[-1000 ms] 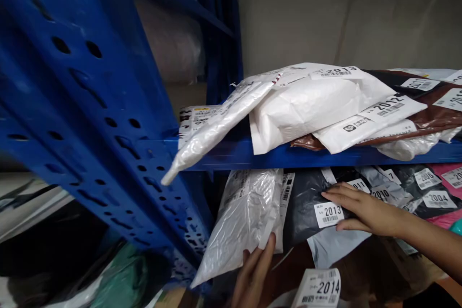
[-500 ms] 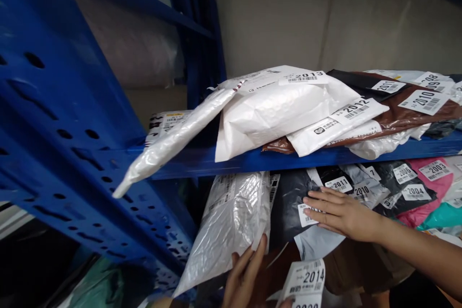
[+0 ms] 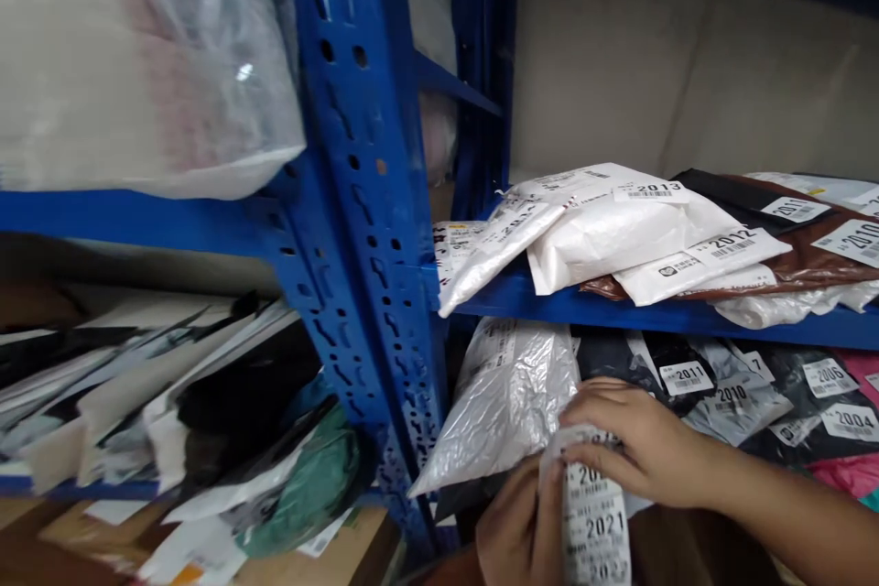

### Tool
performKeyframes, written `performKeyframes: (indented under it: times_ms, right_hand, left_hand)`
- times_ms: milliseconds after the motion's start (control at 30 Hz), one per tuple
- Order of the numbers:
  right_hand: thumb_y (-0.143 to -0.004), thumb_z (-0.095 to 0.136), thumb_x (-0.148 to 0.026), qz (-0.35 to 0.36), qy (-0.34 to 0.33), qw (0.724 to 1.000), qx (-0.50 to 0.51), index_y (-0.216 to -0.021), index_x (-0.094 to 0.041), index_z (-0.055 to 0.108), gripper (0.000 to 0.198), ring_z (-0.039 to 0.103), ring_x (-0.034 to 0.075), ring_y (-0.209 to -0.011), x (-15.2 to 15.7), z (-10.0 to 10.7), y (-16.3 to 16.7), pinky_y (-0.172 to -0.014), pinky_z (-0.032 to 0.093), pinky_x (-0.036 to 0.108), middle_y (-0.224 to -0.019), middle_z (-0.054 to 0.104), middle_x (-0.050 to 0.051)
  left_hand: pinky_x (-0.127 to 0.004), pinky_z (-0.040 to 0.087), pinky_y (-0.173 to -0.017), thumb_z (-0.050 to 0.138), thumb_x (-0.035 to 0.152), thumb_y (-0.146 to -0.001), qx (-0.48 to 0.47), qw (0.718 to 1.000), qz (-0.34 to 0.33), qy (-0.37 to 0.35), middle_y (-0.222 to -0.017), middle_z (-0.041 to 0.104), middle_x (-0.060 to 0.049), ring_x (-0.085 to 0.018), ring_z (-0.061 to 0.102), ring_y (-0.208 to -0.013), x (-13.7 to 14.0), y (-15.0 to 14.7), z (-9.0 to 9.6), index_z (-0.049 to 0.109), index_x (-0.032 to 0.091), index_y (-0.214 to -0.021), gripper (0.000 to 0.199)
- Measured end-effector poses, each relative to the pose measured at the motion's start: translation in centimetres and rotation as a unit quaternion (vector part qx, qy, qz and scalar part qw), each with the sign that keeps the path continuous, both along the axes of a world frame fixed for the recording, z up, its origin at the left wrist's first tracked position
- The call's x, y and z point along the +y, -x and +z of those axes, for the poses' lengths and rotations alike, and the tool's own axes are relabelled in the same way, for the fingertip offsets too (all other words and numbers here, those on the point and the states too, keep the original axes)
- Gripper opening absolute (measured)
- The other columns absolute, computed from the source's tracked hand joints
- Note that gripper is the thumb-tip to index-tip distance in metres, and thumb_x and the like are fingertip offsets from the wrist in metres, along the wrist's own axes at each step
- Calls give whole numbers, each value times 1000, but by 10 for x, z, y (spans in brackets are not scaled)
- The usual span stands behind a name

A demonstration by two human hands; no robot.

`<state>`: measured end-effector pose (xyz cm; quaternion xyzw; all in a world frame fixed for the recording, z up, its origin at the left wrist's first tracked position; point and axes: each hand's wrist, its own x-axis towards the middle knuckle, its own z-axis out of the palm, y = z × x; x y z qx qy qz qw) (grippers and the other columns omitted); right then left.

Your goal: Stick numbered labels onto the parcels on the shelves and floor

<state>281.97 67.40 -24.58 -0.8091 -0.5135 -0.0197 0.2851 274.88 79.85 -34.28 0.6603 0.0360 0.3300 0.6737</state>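
Note:
In the head view my left hand (image 3: 516, 522) is closed around the left side of a strip of white number labels (image 3: 596, 526), which hangs down with 2021 readable on it. My right hand (image 3: 622, 439) comes in from the right and pinches the strip's upper end, its thumb across the front and its fingers over the top. Just behind the hands, on the lower shelf, lies a shiny white plastic parcel (image 3: 512, 389). Dark parcels are to its right, one bearing the label 2011 (image 3: 687, 377). My fingers partly cover the upper labels of the strip.
A blue perforated rack post (image 3: 363, 201) stands left of the hands. Labelled white mailers (image 3: 632, 229) rest on the upper blue shelf, one tilted over its edge. Farther left are stacked parcels, a green bag (image 3: 309, 485) and cardboard boxes (image 3: 350, 549).
My right hand has left the label on the dark parcel and come down to the label strip. More of the strip shows, with higher numbers. The view has swung left.

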Motion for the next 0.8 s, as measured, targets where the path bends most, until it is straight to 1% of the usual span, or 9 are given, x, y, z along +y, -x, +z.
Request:
performKeyframes:
  times_ms: [100,167,233,300,400,467,567,700,800]
  right_hand:
    - [-96,47,-25,-48,81,996,-4,-103,-16,65,21,64,20,-89,17,0,-8,-80,52,34,-96,66,9]
    - [-95,48,-24,-66,122,990,-13,-106,-16,64,21,64,23,-93,22,-1,-13,-84,50,36,-100,65,10]
    - [-94,50,-25,-90,126,988,-7,-112,-16,61,23,63,25,-98,25,-5,-16,-87,49,38,-105,67,11]
    - [-93,51,-25,-115,113,987,18,-110,-15,60,22,64,25,-99,25,-8,-20,-86,48,37,-105,68,11]
    - [-91,54,-24,-131,96,985,56,-98,-17,63,13,66,22,-85,25,-13,-25,-77,48,31,-91,71,7]
    - [-90,56,-22,-129,71,986,72,-94,-18,65,11,66,19,-78,24,-17,-28,-72,48,28,-85,70,4]
    - [-90,54,-21,-118,2,990,72,-92,-19,69,15,65,17,-81,22,-25,-33,-74,48,27,-86,69,4]
    - [-91,54,-20,-108,-63,990,57,-93,-19,73,20,64,16,-82,20,-39,-38,-76,51,27,-88,67,5]
    - [-90,55,-21,-111,-84,989,50,-94,-20,75,20,63,15,-80,19,-46,-39,-73,52,27,-86,66,5]
  left_hand:
    - [-26,54,-63,72,49,-72,110,985,-57,118,-76,76,-5,-21,67,-69,8,-13,-5,77,18,-80,32]
    - [-27,55,-64,78,54,-62,130,970,-94,185,-74,76,-4,-23,68,-71,12,-19,-8,76,18,-81,41]
    - [-26,52,-61,76,58,-62,130,963,-89,220,-66,72,-3,-20,64,-65,14,-23,-11,74,17,-75,43]
    - [-23,46,-55,71,61,-66,139,964,-59,219,-57,64,0,-15,56,-57,15,-25,-14,69,16,-66,45]
    - [-21,38,-50,71,64,-65,161,963,-49,213,-52,59,1,-13,49,-53,15,-27,-20,63,15,-58,49]
    - [-23,39,-52,75,63,-61,161,954,-64,244,-57,62,0,-14,51,-55,14,-30,-24,68,15,-65,49]
    - [-23,40,-52,77,63,-58,157,945,-49,283,-58,63,0,-15,52,-55,11,-34,-28,71,14,-73,51]
    - [-21,35,-48,75,65,-58,158,946,-18,282,-51,54,2,-11,45,-51,8,-36,-29,63,15,-59,52]
    - [-21,39,-51,76,62,-59,156,940,-20,303,-53,57,2,-12,47,-54,6,-36,-27,63,15,-59,48]
